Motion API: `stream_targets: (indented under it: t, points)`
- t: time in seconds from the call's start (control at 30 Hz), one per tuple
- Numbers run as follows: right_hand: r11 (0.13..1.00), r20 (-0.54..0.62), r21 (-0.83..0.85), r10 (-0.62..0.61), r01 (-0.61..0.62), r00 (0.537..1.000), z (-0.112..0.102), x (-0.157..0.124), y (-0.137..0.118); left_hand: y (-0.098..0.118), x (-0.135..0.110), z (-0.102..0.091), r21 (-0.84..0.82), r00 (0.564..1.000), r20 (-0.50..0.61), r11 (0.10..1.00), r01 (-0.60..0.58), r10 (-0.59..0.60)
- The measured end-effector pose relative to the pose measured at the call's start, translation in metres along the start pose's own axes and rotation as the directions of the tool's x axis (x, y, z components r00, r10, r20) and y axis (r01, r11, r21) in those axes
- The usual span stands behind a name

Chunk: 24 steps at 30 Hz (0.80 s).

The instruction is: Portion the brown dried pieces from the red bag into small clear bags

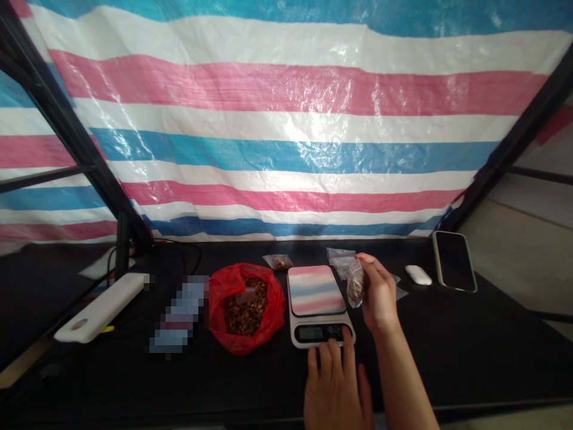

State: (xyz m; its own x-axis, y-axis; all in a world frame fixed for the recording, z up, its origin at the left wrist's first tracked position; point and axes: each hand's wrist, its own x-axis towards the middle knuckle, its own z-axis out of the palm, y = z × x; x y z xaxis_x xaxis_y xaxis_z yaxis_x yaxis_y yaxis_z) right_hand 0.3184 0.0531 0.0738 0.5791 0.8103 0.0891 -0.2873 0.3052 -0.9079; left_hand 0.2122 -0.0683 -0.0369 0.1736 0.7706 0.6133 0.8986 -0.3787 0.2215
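A small white kitchen scale (pixel 317 304) with a shiny top sits on the black table (pixel 447 352). My left hand (pixel 335 385) rests at the scale's front edge, fingers stretched out, fingertips touching the display strip. My right hand (pixel 378 292) is raised just right of the scale and pinches a small clear plastic bag (pixel 355 283) partly filled with brown seeds. Left of the scale lies an open red plastic bag (pixel 246 307) full of brown seeds.
A small filled clear bag (pixel 280 261) and empty clear bags (pixel 339 257) lie behind the scale. A white earbud case (pixel 418 275) and a phone (pixel 454 261) sit at right. A white power strip (pixel 102 307) and a blurred packet (pixel 179 322) lie at left. A striped tarp (pixel 286 137) hangs behind.
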Motion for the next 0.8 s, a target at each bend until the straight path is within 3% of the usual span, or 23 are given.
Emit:
stream_targets:
  t: [0.17,0.27,0.4,0.5,0.67,0.8]
  points:
    - [1.000,-0.001,0.000,0.005,-0.005,1.000,0.001,0.000,0.001,0.001,0.011,-0.006,0.026,0.991,-0.033,0.992,-0.126,0.127]
    - [1.000,-0.005,0.005,0.007,-0.007,1.000,0.001,0.000,0.002,0.004,0.020,-0.008,0.052,0.973,-0.013,0.972,-0.228,0.229]
    - [1.000,0.004,-0.011,0.006,-0.006,1.000,0.001,-0.001,0.004,0.005,0.028,-0.010,0.048,0.960,0.041,0.959,-0.280,0.278]
    - [1.000,0.006,-0.018,-0.003,0.003,1.000,0.002,-0.002,0.004,0.003,0.028,-0.010,0.003,0.960,0.041,0.961,-0.276,0.275]
    - [1.000,-0.007,-0.009,0.002,-0.002,1.000,0.005,-0.003,0.003,0.003,0.017,-0.007,0.020,0.984,-0.080,0.987,-0.157,0.158]
    - [1.000,0.005,-0.004,0.007,-0.007,1.000,0.008,-0.004,0.004,0.003,0.011,-0.005,0.006,0.988,-0.070,0.991,-0.135,0.135]
